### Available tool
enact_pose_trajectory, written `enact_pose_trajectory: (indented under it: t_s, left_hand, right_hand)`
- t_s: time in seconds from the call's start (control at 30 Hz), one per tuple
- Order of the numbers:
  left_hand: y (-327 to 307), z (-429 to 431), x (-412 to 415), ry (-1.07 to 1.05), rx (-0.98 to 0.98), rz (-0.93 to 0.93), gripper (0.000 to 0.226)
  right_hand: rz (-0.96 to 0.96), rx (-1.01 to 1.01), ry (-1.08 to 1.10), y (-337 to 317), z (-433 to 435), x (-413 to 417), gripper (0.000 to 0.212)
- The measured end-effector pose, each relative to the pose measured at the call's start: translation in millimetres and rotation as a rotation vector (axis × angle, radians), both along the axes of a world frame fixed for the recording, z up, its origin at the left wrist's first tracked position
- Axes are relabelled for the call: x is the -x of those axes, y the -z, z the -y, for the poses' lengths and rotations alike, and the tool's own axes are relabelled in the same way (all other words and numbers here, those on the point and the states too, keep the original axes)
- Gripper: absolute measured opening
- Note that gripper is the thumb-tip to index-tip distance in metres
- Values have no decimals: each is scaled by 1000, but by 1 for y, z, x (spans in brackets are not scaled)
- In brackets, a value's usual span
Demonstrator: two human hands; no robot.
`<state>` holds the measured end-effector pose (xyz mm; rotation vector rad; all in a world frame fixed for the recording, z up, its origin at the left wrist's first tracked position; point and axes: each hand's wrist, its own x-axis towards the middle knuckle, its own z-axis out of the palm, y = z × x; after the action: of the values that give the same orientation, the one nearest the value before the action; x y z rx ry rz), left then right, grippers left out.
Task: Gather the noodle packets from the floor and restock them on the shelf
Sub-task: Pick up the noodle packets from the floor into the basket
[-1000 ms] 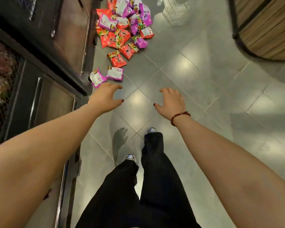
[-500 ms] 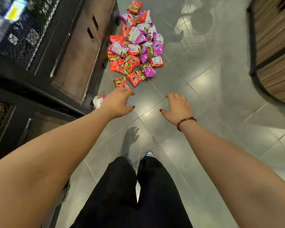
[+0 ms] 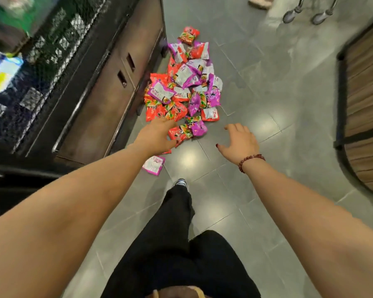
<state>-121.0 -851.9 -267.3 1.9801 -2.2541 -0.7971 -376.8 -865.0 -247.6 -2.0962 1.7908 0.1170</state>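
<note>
Noodle packets (image 3: 182,87): all on the floor (image 3: 267,104), none in the hands.

Nearest: one purple packet (image 3: 153,165) lies alone just ahead of the shoe (image 3: 181,182), partly under the left forearm.

Left hand (image 3: 157,136): fingers loose, holding nothing. It is over the near edge of the heap, beside an orange packet (image 3: 179,133). Cannot tell whether it touches.

Right hand (image 3: 239,143): fingers spread, empty, over bare tile, apart from the packets.

Beyond: orange and purple packets overlap in a heap along the foot of the dark cabinet (image 3: 108,89). The wire-fronted shelf (image 3: 52,50) above is blurred.

Judgement: gathering step, at its start; nothing restocked. The next move calls for closing both hands round the near packets. Wrappers look slick and overlapped, so a two-handed scoop is likely surer than single picks.
</note>
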Motion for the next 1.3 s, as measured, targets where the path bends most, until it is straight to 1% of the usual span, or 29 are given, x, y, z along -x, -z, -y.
enact_pose_trajectory:
  t_s: [0.13,0.3,0.4,0.47,0.57,0.7,0.8,0.9,1.03,1.1,1.17,1.23,1.3]
  left_hand:
    - [-3,65,-7,-21,-44,17,55]
    - [-3,139,-5,-75,-60,-8,56]
    - [8,181,1,-118,-77,-19,55]
    - [17,210,9,-167,-90,-10,54]
    - [31,250,19,-288,-85,-23,57]
    - [48,294,34,-412,-102,-31,56]
    - [52,320,38,-509,-125,-63,61]
    - [61,341,34,-553,-151,-87,55]
    - [83,370,26,-578,-156,-94,55]
    - [102,379,24,-616,-177,-83,57]
    - [126,386,26,-688,-225,-119,63]
    - [154,394,34,-800,-264,-191,66]
    - [184,399,44,-917,-287,-213,64]
  right_hand:
    - [62,4,-3,0,66,-6,54]
    - [60,-28,-30,9,152,1,57]
    - [71,-40,-73,22,213,10,54]
    - [82,-55,-116,34,258,16,52]
    - [50,-87,-198,53,324,23,51]
    - [33,-137,-293,70,394,28,56]
    - [18,-162,-358,76,430,23,55]
    - [19,-201,-392,87,454,16,52]
    - [24,-223,-426,112,488,6,56]
    - [27,-228,-442,132,505,0,57]
    - [14,-255,-448,154,524,-2,58]
    - [-4,-292,-450,183,544,-2,58]
    - [-17,-364,-440,211,562,-4,59]
